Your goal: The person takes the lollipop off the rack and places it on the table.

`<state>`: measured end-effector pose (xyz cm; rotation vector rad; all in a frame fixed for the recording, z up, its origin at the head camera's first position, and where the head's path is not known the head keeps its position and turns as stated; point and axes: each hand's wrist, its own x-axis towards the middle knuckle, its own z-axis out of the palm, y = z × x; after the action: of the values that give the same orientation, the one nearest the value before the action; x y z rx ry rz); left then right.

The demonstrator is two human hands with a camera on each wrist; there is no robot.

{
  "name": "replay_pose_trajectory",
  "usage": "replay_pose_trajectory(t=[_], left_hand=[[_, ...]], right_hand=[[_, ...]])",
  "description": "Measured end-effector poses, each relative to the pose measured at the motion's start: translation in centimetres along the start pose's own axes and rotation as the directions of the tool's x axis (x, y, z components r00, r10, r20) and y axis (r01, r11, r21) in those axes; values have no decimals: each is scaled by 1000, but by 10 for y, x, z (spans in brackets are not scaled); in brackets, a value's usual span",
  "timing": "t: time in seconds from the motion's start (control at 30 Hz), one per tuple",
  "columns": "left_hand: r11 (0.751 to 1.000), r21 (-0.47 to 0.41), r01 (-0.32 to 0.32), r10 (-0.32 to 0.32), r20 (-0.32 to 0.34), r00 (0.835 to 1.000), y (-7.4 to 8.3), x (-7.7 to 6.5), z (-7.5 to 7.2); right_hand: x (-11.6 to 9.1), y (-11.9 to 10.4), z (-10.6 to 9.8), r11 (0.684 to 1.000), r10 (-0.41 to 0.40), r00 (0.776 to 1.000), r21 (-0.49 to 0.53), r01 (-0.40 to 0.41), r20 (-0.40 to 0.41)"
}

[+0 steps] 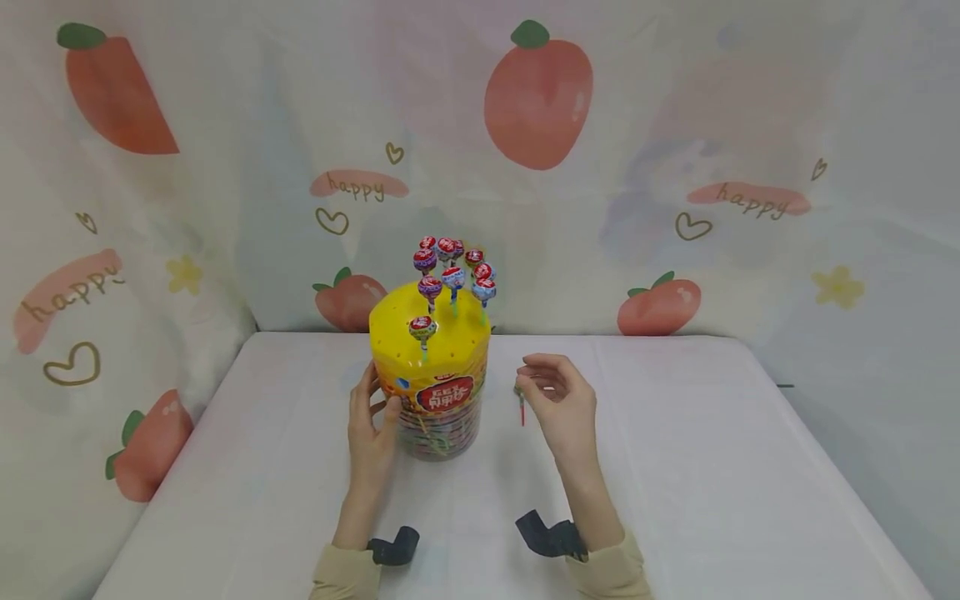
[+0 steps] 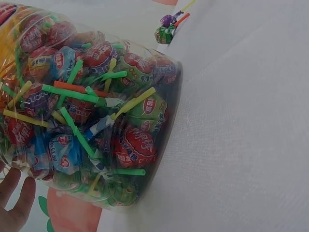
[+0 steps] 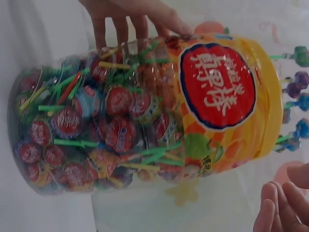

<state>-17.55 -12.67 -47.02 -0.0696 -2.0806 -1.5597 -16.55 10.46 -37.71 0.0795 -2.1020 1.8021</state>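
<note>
A clear lollipop jar (image 1: 442,425) with a yellow lid (image 1: 401,312) stands upright on the table, filled with wrapped lollipops. Several more lollipops (image 1: 453,277) stick up from holes in its lid. My left hand (image 1: 369,433) holds the jar's left side, thumb toward the front and fingers round the side. To the right of the jar hovers my right hand (image 1: 558,400), fingers bent, with nothing visible between them in the right wrist view. Beneath its fingertips shows a red-sticked lollipop (image 1: 522,408). The left wrist view has a green-wrapped lollipop (image 2: 164,35) and a purple-wrapped lollipop (image 2: 168,20) on the table.
A white cloth covers the table (image 1: 675,467). Behind it hangs a pale backdrop (image 1: 450,75) printed with fruit, hearts and "happy". Dark camera mounts (image 1: 551,535) sit at both wrists, by the beige sleeves (image 1: 611,571).
</note>
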Motion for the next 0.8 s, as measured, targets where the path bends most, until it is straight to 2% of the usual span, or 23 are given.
replay_pose_trajectory(t=[0.23,0.47,0.57,0.8], left_hand=[[1000,-15,-5,5,-1,1000,1,0,1],[1000,-12,-7,7,2,1000,0,0,0],[1000,-6,-12,12,-2,1000,-1,0,0],[1000,-3,-25,25,-10,1000,-1,0,1]], right_hand=[[-9,-21,13,988,-137,990,72,134,39],[-12,-37,31,952,-302,949,82,295,92],[-12,-44,39,943,-332,936,78,324,115],[-9,-56,55,934,-356,924,93,346,140]])
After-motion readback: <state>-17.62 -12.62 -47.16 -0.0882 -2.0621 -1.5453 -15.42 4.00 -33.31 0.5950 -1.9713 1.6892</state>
